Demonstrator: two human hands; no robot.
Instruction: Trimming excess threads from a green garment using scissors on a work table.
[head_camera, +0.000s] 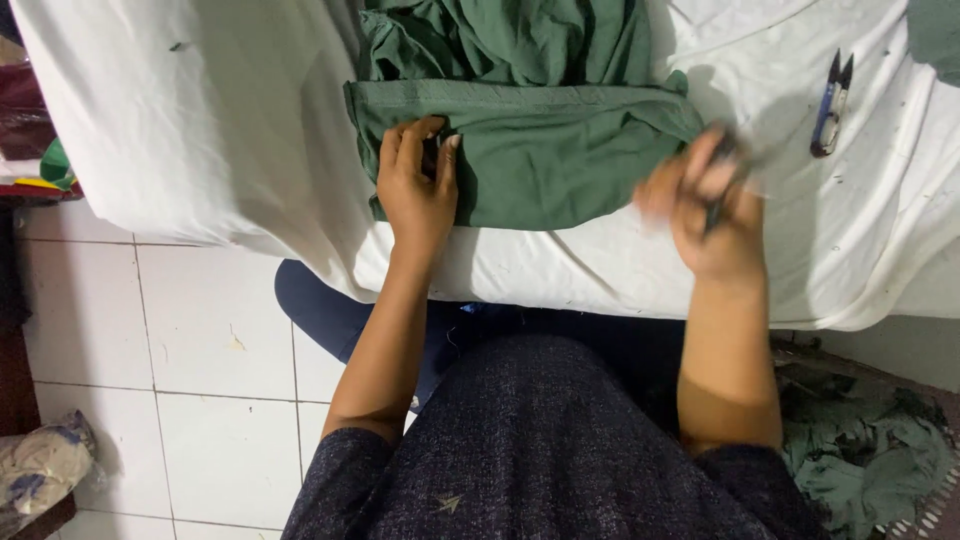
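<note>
A green cloth (540, 140) lies folded and bunched on a table covered with a white sheet (230, 130). My left hand (416, 185) rests flat on the cloth's left end, fingers curled around a small dark thing I cannot make out. My right hand (705, 215) is blurred at the cloth's right edge, fingers closed around a thin dark tool (722, 185) that I cannot identify.
Small blue-handled thread snips (830, 105) lie on the sheet at the right. A heap of green cloth (860, 450) sits on the floor at the lower right. White floor tiles (190, 340) lie at the left, with a bundle (40, 465) at the lower left.
</note>
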